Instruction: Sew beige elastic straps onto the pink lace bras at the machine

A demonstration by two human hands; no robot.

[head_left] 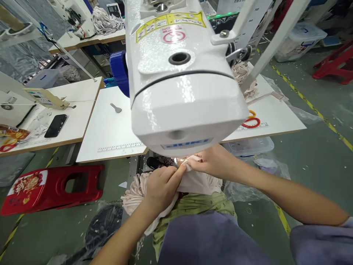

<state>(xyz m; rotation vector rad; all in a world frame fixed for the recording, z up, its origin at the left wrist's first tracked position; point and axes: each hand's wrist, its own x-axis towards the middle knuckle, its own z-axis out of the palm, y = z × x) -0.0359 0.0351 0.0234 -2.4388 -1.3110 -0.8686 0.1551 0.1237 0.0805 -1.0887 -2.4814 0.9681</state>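
Blue letters on the front badge [187, 144] of the white sewing machine [182, 97] read "JUKI". Above, a curved yellow warning label [154, 28] carries pictograms, beside a round red prohibition mark [174, 36]; their small print is illegible. Just below the machine head, in the gap at the table's [107, 117] front edge, lies pale cloth [193, 181]. The right hand [213, 162] pinches its upper edge between closed fingers; the left hand's [162, 184] fingers are drawn together on it too, thumb partly hidden. Ruler scales [120, 147] run along the front edge, red-and-yellow-handled scissors [258, 123] lying at the right-hand one.
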